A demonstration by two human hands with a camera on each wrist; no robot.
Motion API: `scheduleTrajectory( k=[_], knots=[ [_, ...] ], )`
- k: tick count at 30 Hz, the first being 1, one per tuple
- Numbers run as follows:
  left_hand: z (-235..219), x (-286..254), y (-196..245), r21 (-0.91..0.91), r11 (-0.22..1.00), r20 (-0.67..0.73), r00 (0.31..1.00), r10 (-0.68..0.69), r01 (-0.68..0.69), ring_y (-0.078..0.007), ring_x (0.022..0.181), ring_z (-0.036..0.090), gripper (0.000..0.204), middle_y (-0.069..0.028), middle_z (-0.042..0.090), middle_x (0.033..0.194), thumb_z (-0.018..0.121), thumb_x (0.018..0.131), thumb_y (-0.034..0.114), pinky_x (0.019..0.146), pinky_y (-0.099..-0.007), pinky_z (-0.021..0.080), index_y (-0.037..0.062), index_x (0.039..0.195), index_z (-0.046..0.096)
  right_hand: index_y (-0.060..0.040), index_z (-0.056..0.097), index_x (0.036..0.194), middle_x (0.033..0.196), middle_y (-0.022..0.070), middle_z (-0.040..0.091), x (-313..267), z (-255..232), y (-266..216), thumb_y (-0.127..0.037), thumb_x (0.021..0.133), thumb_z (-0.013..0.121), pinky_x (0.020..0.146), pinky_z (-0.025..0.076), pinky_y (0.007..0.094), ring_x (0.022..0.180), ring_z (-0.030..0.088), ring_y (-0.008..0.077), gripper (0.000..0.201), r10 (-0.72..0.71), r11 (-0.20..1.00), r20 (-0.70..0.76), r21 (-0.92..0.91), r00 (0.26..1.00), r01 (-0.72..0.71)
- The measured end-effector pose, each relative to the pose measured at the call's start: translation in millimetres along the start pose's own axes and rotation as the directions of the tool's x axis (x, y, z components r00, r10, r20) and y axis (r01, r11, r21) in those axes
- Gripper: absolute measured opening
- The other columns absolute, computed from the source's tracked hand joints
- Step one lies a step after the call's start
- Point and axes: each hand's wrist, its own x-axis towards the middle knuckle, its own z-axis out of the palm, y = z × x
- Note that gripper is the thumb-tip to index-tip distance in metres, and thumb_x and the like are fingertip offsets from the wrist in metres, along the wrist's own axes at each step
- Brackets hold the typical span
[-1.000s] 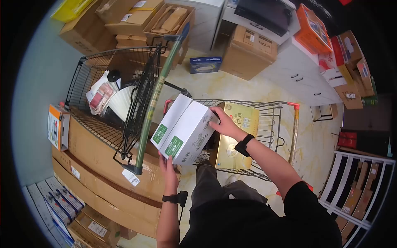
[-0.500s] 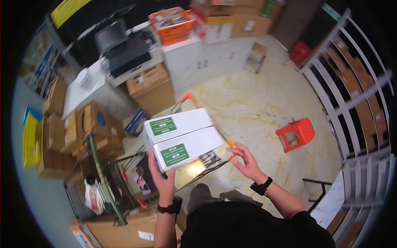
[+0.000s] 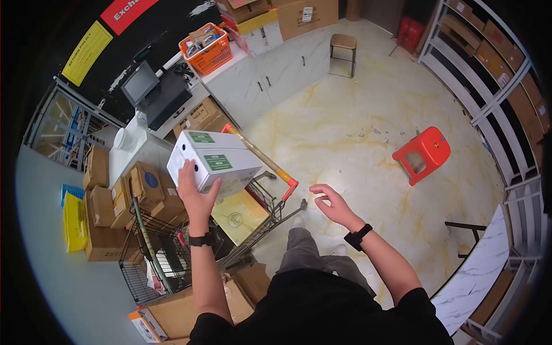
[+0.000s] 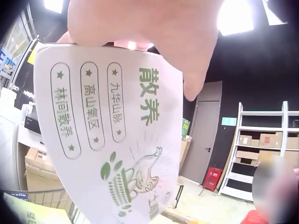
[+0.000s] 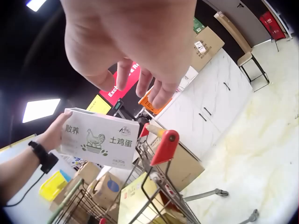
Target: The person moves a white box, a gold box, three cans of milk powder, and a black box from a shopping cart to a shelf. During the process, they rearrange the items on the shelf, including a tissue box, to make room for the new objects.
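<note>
My left hand [image 3: 196,192] grips one end of a white egg box [image 3: 233,172], with the thumb along an edge near a green label. The box is tilted above the shopping cart. Chinese lettering and a hen in a basket are printed on its long side, facing the right wrist view. In the left wrist view the hand covers the upper edge of the box [image 4: 107,140]. Apart from the box, to its right, my right hand [image 3: 334,208] is empty with its fingers loosely bent. Below the box a gold box [image 3: 238,215] lies in the cart [image 3: 270,221].
A second cart [image 3: 138,276] stands at the lower left, among cardboard boxes [image 3: 103,207]. On the tiled floor to the right is a red stool [image 3: 424,154]. A counter [image 3: 270,86] bearing an orange basket [image 3: 207,54] runs along the back; shelves [image 3: 460,75] line the right.
My right hand has let go of the egg box and drawn away to the right. The left hand keeps hold of the box. The head view has swung right, toward the floor and counter.
</note>
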Motion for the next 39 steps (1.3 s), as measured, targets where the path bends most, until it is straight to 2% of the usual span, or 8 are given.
scheduleTrajectory(
  k=[14,24,26,27,29,30,36,39],
  knots=[
    [4,-31,-37,-0.157,0.947,0.063,0.960,-0.272,0.279,-0.0400,0.139,0.033,0.090,-0.0214,0.031,0.152,0.083,0.066,0.021,0.115,-0.0492,0.027,0.0034,0.144,0.041,-0.0045,0.029,0.149,0.146,0.0190,0.043,164,113,96,-0.010,0.092,0.062,0.104,0.045,0.0389,0.130,0.051,0.0308,0.066,0.191,0.956,0.164,0.192,0.968,-0.221],
    [12,-28,-90,-0.345,0.910,-0.031,0.966,-0.256,0.230,-0.0310,0.134,0.040,0.081,-0.0199,0.038,0.149,0.069,0.091,0.033,0.112,-0.0431,0.030,-0.0037,0.150,0.028,-0.0064,0.033,0.142,0.143,0.0114,0.041,222,90,-10,-0.016,0.087,0.075,0.117,0.031,0.0410,0.137,0.039,0.0229,0.070,-0.031,0.942,0.085,0.335,0.996,0.001],
    [38,-24,-86,-0.756,0.577,0.088,0.920,-0.381,0.311,-0.0322,0.132,0.044,0.082,-0.0197,0.038,0.150,0.067,0.093,0.025,0.111,-0.0443,0.033,-0.0016,0.154,0.019,-0.0067,0.026,0.149,0.150,0.0130,0.034,200,47,-52,-0.016,0.087,0.073,0.119,0.027,0.0419,0.142,0.033,0.0247,0.079,-0.125,0.960,-0.019,0.249,0.992,0.125],
    [57,-20,-78,-0.804,0.452,0.170,0.878,-0.447,0.386,-0.0309,0.130,0.045,0.089,-0.0198,0.039,0.146,0.072,0.089,0.038,0.107,-0.0435,0.038,-0.0028,0.150,0.021,-0.0069,0.021,0.153,0.154,0.0143,0.030,186,23,-72,-0.017,0.088,0.072,0.119,0.025,0.0426,0.144,0.029,0.0264,0.084,-0.187,0.972,-0.064,0.132,0.980,0.194],
    [63,22,-38,-0.522,0.752,0.217,0.915,-0.340,0.403,-0.0343,0.105,0.062,0.083,-0.0261,0.054,0.133,0.075,0.087,0.036,0.094,-0.0512,0.051,-0.0054,0.145,0.032,-0.0095,0.011,0.157,0.160,0.0155,0.018,152,-19,-92,-0.021,0.087,0.073,0.120,0.022,0.0445,0.148,0.022,0.0309,0.095,-0.278,0.952,-0.121,-0.165,0.953,0.256],
    [99,36,-18,-0.829,0.487,0.167,0.954,-0.250,0.273,-0.0342,0.108,0.060,0.077,-0.0263,0.055,0.131,0.074,0.089,0.034,0.095,-0.0480,0.050,-0.0072,0.142,0.036,-0.0095,0.011,0.157,0.160,0.0155,0.018,130,-39,-96,-0.021,0.087,0.073,0.120,0.022,0.0445,0.148,0.022,0.0309,0.095,-0.299,0.938,-0.216,-0.244,0.929,0.245],
    [157,80,174,-0.727,0.608,0.496,0.857,0.144,0.319,-0.0357,0.116,0.054,0.055,-0.0260,0.057,0.126,0.067,0.091,0.017,0.103,-0.0451,0.040,-0.0093,0.134,0.045,-0.0102,0.007,0.158,0.161,0.0167,0.013,-19,-130,-99,-0.021,0.091,0.068,0.118,0.026,0.0427,0.148,0.019,0.0330,0.091,-0.333,0.916,-0.592,-0.388,0.734,0.102],
    [191,52,287,-0.875,0.328,0.453,0.842,0.292,0.356,-0.0314,0.121,0.050,0.057,-0.0243,0.051,0.135,0.064,0.091,0.014,0.107,-0.0434,0.037,-0.0082,0.138,0.039,-0.0104,0.006,0.158,0.161,0.0166,0.013,-109,-168,-100,-0.020,0.091,0.068,0.117,0.027,0.0423,0.148,0.019,0.0329,0.092,-0.341,0.905,-0.742,-0.425,0.577,-0.011]
  ],
)
